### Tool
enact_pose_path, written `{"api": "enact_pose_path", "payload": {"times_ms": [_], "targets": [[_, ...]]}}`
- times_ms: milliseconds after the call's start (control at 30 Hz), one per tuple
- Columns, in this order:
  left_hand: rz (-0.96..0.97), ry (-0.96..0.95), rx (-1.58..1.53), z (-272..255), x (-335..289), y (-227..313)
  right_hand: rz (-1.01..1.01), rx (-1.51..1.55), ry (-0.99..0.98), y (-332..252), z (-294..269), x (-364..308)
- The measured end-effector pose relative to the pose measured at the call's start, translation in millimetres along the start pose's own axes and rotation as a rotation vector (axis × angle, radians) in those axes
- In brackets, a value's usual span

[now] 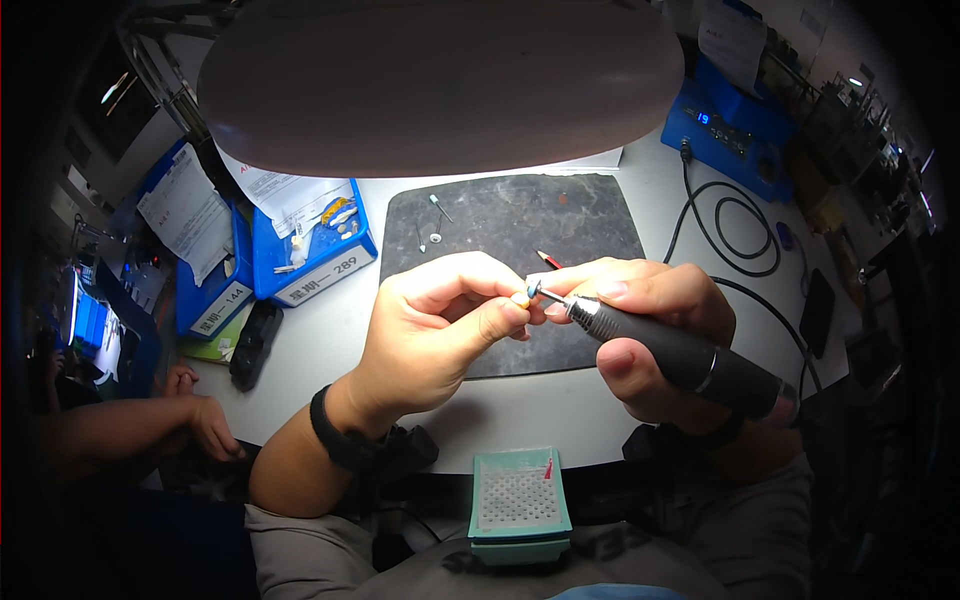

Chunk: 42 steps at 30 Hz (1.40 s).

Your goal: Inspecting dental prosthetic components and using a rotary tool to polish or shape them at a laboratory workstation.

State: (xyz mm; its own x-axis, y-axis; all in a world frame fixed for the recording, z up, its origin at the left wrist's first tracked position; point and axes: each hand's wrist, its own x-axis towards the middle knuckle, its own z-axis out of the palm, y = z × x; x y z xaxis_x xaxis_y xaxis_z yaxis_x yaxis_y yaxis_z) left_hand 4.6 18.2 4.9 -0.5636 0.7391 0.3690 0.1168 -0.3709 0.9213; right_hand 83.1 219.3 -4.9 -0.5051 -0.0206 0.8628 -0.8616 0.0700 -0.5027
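Observation:
My left hand (430,325) pinches a small yellowish, tooth-like piece (520,299) between thumb and fingertips. In my right hand (660,300) is a dark rotary handpiece (680,350), held along its body with the tip pointing left. A small wheel-shaped bit (535,287) on its metal shank sits right at the piece; whether they touch I cannot tell. The two hands meet at the fingertips, above a dark mat (480,220). On that mat lie several loose mounted bits (436,238) and a red pencil (548,259), its far end hidden behind my right hand.
A large lamp hood (440,90) hangs overhead. Blue trays (310,270) with papers and small parts stand left, near a black case (256,345). Right are a blue control box (720,140), coiled cable (720,240) and phone (818,310). A perforated green tray (520,500) is below; a co-worker's hand (212,428) rests left.

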Motion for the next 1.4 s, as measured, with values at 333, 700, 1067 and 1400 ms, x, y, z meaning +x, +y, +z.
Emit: {"api": "enact_pose_path", "payload": {"times_ms": [333,700,1067,1400], "targets": [[-0.054,-0.099,-0.220,-3.8,0.6,-7.2,-0.101,0.000,-0.015,1.5,1.5,3.3],[-0.075,-0.097,-0.208,-3.9,0.8,-8.0,-0.121,-0.278,-0.102,-10.1,-5.0,5.0],[-0.047,-0.097,-0.099,-1.9,-0.5,-5.3,-0.216,-0.409,0.021,-4.3,3.9,13.5],[-0.001,-0.059,0.055,4.6,-0.3,-0.3,-0.180,-0.536,-0.102,-4.6,-1.8,12.1]]}}
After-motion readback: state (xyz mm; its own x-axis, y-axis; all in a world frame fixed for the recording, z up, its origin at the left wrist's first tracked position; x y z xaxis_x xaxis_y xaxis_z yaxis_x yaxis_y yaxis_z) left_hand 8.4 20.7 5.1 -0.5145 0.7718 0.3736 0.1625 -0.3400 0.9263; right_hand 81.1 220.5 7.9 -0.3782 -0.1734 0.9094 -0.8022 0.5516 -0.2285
